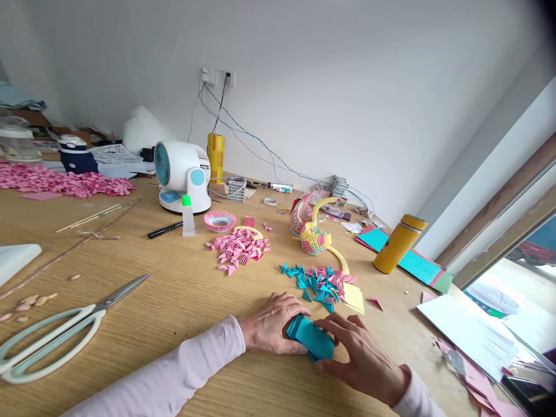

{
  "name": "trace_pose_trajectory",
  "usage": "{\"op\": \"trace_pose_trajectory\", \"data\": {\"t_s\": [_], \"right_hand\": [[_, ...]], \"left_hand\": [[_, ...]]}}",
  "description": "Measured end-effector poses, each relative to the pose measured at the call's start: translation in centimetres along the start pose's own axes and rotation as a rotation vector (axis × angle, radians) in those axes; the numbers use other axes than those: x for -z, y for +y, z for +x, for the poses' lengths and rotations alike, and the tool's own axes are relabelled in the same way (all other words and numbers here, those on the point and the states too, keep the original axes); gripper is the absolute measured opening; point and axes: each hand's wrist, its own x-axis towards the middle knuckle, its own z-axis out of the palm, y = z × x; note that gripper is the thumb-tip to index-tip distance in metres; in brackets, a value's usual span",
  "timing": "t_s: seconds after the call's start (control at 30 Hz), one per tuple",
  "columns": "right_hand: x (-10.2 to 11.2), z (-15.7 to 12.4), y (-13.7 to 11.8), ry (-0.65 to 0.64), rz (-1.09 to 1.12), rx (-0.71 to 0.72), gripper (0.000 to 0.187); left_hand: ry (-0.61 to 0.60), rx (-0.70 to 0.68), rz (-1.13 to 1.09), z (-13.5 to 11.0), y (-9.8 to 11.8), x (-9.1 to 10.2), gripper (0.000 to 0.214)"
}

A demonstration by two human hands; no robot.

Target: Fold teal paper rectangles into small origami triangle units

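A wooden table [174,301] is standing against a plain white wall [347,87], and the person is working at its near edge. The left hand [271,327], in a pale pink sleeve, is pressing the left end of a teal paper stack [313,339] with its fingers together and curled. The right hand [360,353] is clamping the right end of the stack between thumb and fingers. The stack is lying on the table between both hands, just in front of a pile of teal and pink folded triangles [319,282] beside a yellow sheet [354,297]. A pink triangle pile [238,248] is lying farther back. Scissors [56,339] are lying well apart to the left. A white fan [182,174], a glue bottle [187,215] and a yellow flask [397,243] are standing behind. A yellow roll [215,149] is carrying red print that is too small to read.
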Motion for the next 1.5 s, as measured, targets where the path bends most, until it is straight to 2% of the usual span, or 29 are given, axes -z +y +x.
{"op": "trace_pose_trajectory", "data": {"t_s": [0.13, 0.4, 0.73, 0.9, 1.07, 1.23, 1.4, 1.5], "right_hand": [[-0.1, 0.3, -0.1, -0.012, -0.027, -0.016, 0.051], [-0.3, 0.1, 0.0, 0.026, 0.018, -0.006, 0.044], [-1.1, -0.2, 1.9, 0.120, 0.110, 0.082, 0.045], [-0.7, -0.1, 1.8, 0.070, 0.158, 0.076, 0.040], [-0.7, -0.1, 2.1, 0.089, 0.182, 0.114, 0.035], [-0.9, -0.1, 2.4, 0.109, 0.200, 0.146, 0.034], [-1.0, 0.0, 2.2, 0.080, 0.175, 0.095, 0.042], [-1.1, -0.1, 2.1, 0.091, 0.144, 0.094, 0.039]], "left_hand": [[0.008, 0.000, 0.031, -0.1, -0.1, -0.2, 0.060], [0.007, 0.011, 0.042, -0.2, -0.2, -0.4, 0.061], [0.006, -0.014, 0.029, -0.1, -0.3, -0.4, 0.059], [0.010, -0.017, 0.038, -0.1, -0.3, -0.4, 0.058], [0.006, -0.019, 0.034, -0.1, -0.4, -0.5, 0.057], [-0.005, -0.010, 0.039, -0.1, -0.3, -0.4, 0.057], [-0.010, -0.010, 0.032, -0.1, -0.2, -0.3, 0.056], [-0.008, -0.015, 0.029, -0.1, -0.2, -0.2, 0.057]]}}
